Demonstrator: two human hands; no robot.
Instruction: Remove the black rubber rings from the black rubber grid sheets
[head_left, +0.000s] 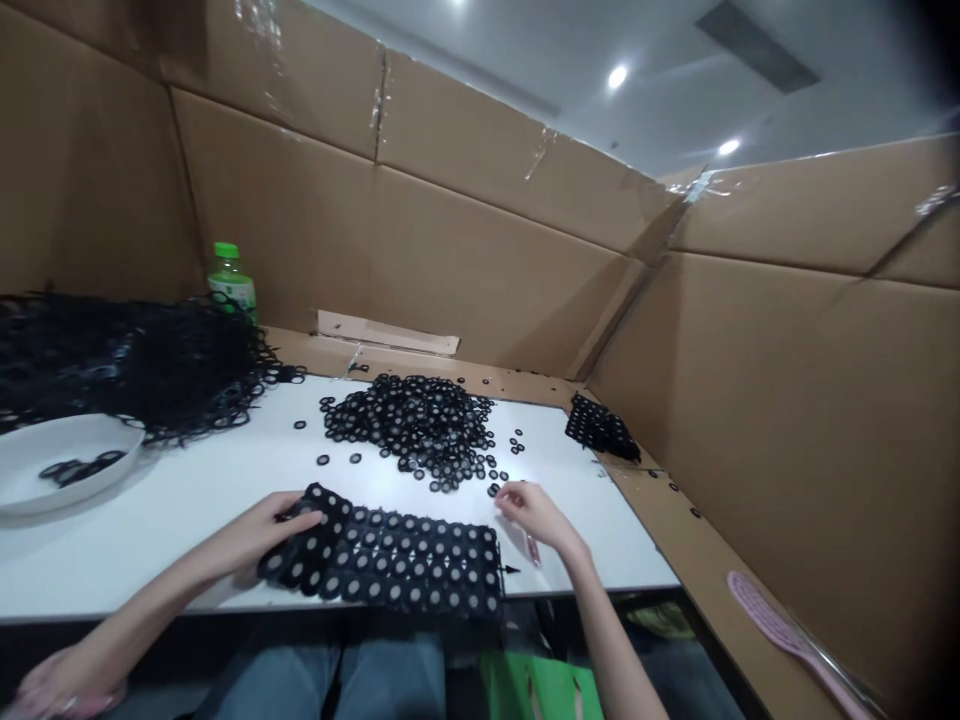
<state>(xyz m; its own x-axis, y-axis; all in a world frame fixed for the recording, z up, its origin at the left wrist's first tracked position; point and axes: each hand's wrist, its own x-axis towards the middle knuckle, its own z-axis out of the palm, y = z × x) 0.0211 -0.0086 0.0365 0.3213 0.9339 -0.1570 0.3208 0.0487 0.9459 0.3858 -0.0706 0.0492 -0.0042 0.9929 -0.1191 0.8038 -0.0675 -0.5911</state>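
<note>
A strip of black discs with pale centres [420, 560], linked in rows, lies along the table's front edge. Its left end is folded up, and my left hand [277, 525] is closed on that end, thumb on top. Over the table to the right of the strip is my right hand [536, 512], its thumb and forefinger pinched together at a small black disc [493, 490]. A big pile of loose black discs [420, 420] sits just beyond both hands. A small pointed black piece [512, 570] sticks out from the strip's right end.
At left, a white bowl [135, 450] holds some black pieces, with a heap of black stringy rings [135, 350] behind it. A green-capped bottle [232, 275] stands by the cardboard wall [465, 250]. Another black disc piece [600, 428] and a pink brush [772, 610] lie right.
</note>
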